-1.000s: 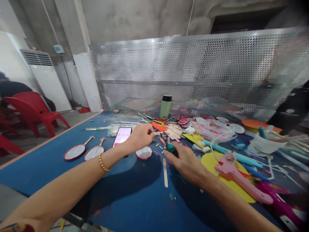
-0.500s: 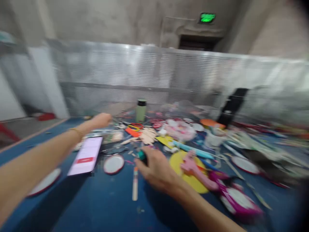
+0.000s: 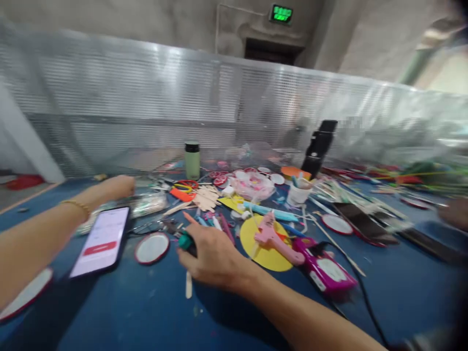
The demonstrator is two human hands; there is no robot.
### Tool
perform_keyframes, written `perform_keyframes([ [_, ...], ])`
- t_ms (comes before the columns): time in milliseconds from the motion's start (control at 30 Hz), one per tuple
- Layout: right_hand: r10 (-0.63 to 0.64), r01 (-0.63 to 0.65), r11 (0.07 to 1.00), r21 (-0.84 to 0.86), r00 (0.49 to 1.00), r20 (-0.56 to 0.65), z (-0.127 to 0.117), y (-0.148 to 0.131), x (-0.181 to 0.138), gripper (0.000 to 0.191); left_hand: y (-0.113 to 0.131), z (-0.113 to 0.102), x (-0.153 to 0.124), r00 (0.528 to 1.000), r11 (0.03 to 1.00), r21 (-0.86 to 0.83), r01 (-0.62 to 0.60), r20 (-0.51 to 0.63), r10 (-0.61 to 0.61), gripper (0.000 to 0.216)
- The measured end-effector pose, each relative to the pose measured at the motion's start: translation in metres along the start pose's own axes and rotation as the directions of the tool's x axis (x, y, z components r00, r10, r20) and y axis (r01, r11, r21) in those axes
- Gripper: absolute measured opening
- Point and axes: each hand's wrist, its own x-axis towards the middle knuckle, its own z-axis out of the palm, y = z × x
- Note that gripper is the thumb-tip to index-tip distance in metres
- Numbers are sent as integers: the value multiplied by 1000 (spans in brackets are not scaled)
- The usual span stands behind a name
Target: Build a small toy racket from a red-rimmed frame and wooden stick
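My left hand (image 3: 123,186) reaches across the far left of the table, closed like a fist beside a clear packet of small pieces (image 3: 149,204). Its fingertips are hidden, and I cannot make out anything in them. Near the table's middle, my right hand (image 3: 215,251) closes around a small dark object with a teal end (image 3: 185,241); most of it is covered by the fingers. A wooden craft stick (image 3: 188,285) lies just below this hand. Several coloured pens (image 3: 224,225) lie behind it, and a white disc with a red rim (image 3: 152,247) is to its left.
A lit phone (image 3: 100,241) lies at left, below the left wrist. Behind are scissors (image 3: 186,186), craft sticks (image 3: 206,197) and a green bottle (image 3: 192,161). At right are a yellow disc (image 3: 256,243), a pink glue gun (image 3: 272,234) and a purple box (image 3: 325,270) near a black cable.
The camera view has turned right, so most things appear further left. My right hand still grips the teal-ended object and now covers more of the craft stick. My left arm stays stretched out.
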Motion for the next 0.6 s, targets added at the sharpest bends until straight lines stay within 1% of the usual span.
perform_keyframes([
  [67, -16, 16, 1000, 4, 1000, -8, 2, 0, 1, 12, 0, 9, 12, 998, 994, 110, 5, 69, -13, 33],
  [133, -22, 22, 1000, 9, 1000, -19, 3, 0, 3, 9, 9, 18, 28, 992, 982, 184, -35, 128, 11, 35],
  [200, -31, 32, 999, 17, 999, -25, 4, 0, 3, 9, 26, 30, 46, 981, 969, 219, -117, 179, 78, 35],
  [300, -46, 49, 998, 49, 998, -50, 4, 1, 2, 10, 59, 57, 69, 948, 937, 227, -264, 239, 210, 34],
  [367, -57, 66, 995, 76, 993, -108, 3, 1, 1, 11, 80, 79, 82, 917, 907, 225, -355, 274, 291, 34],
  [467, -78, 108, 988, 114, 968, -236, 0, 0, -1, 12, 104, 110, 98, 873, 858, 234, -458, 300, 384, 33],
  [533, -85, 138, 980, 144, 943, -322, -5, -2, 0, 11, 116, 127, 106, 851, 827, 251, -503, 309, 424, 34],
  [600, -76, 149, 975, 164, 921, -383, -11, -3, 1, 12, 123, 143, 111, 835, 800, 271, -536, 311, 454, 34],
])
